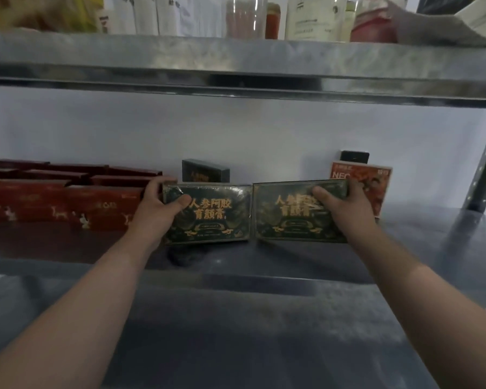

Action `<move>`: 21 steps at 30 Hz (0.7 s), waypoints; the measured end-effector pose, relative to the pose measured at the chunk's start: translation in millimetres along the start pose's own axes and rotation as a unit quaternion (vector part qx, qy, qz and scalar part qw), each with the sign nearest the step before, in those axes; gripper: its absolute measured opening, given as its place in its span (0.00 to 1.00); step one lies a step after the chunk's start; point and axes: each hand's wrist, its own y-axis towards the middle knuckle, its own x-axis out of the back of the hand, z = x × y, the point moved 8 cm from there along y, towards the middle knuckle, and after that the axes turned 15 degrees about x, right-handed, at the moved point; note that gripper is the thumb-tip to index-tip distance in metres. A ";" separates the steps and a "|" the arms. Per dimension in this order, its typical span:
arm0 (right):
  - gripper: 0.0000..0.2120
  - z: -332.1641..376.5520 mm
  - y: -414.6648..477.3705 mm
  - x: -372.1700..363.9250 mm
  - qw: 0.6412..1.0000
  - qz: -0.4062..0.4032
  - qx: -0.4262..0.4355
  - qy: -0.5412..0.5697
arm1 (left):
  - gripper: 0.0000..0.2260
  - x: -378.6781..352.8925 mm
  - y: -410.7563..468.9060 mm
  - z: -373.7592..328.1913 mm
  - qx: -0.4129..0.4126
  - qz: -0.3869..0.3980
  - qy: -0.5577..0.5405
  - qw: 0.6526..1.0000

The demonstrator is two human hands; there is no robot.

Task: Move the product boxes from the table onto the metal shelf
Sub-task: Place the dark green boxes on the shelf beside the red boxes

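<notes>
Left box [213, 220] and right box [292, 217], dark green with gold lettering, are upright and edge to edge on the metal shelf [264, 332]. Left hand [155, 211] and right hand [345, 211] each clasp an outer corner, thumb in front. The rear fingers are mostly hidden and the fine print is blurred.

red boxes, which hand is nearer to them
Left. The left hand holds a green box right beside the red boxes; the right hand holds the other green box farther right.

two dark green boxes [208, 214] with gold lettering, dark red boxes [54, 203] with pale figures, grey metal shelf [264, 318].
</notes>
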 end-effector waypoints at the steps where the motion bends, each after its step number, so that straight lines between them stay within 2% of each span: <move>1: 0.27 -3.8 7.6 -4.6 1.000 0.005 0.006 -0.003 | 0.17 -4.1 8.4 1.0 0.005 -0.005 0.009 1.000; 6: 0.28 -22.0 38.9 -29.2 0.999 0.028 0.027 -0.001 | 0.16 -17.5 39.8 -1.3 -0.007 -0.010 0.088 0.996; 9: 0.29 -29.5 55.7 -45.1 0.997 0.060 0.041 0.004 | 0.14 -22.1 45.7 -13.2 -0.091 -0.042 0.216 0.971; 11: 0.29 -31.1 65.0 -55.2 0.993 0.099 0.059 0.004 | 0.15 -32.4 41.8 -27.6 -0.190 -0.069 0.338 0.919; 14: 0.24 -33.8 74.9 -70.0 0.980 0.166 0.099 -0.044 | 0.19 -62.3 31.6 -38.2 -0.295 -0.124 0.550 0.771; 15: 0.23 -35.1 77.9 -74.2 0.973 0.182 0.118 -0.083 | 0.23 -73.2 28.9 -36.9 -0.311 -0.131 0.598 0.727; 16: 0.22 -36.0 80.9 -77.7 0.964 0.193 0.136 -0.126 | 0.28 -81.6 27.7 -33.5 -0.319 -0.132 0.627 0.698; 18: 0.25 -36.2 85.8 -85.3 0.941 0.214 0.171 -0.199 | 0.37 -90.7 28.9 -25.6 -0.324 -0.133 0.646 0.678; 21: 0.33 -34.5 89.3 -101.2 0.884 0.254 0.232 -0.317 | 0.41 -88.3 35.5 -18.6 -0.329 -0.142 0.631 0.688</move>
